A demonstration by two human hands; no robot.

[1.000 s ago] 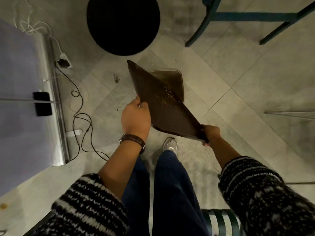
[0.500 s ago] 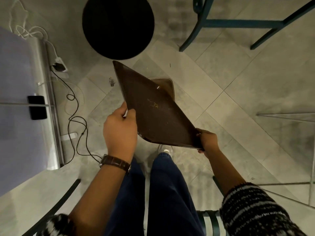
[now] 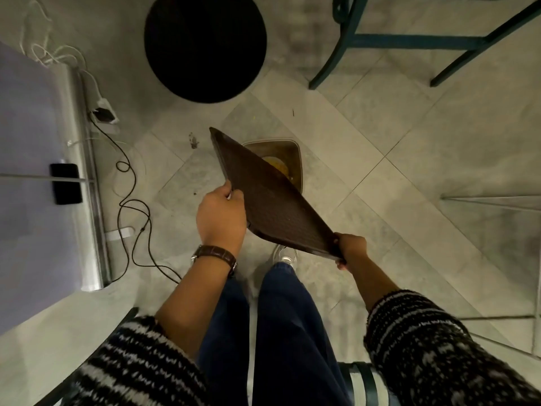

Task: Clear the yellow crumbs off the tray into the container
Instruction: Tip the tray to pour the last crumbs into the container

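Your left hand (image 3: 221,218) and right hand (image 3: 349,249) pinch the tilted tray (image 3: 272,200); drift it off the bin (image 3: 295,159) at 12 o'clock and crumbs (image 3: 276,167) miss.

Wears a chunky knit sweater (image 3: 439,347) in black with broken white stripes and sleeves stopping partway along the forearms. Carries a watch (image 3: 215,254) on a dark brown textured strap, with a metal case, just behind the left hand (image 3: 221,218). Dressed below in loose navy trousers (image 3: 292,332) and a whitish shoe (image 3: 284,254).
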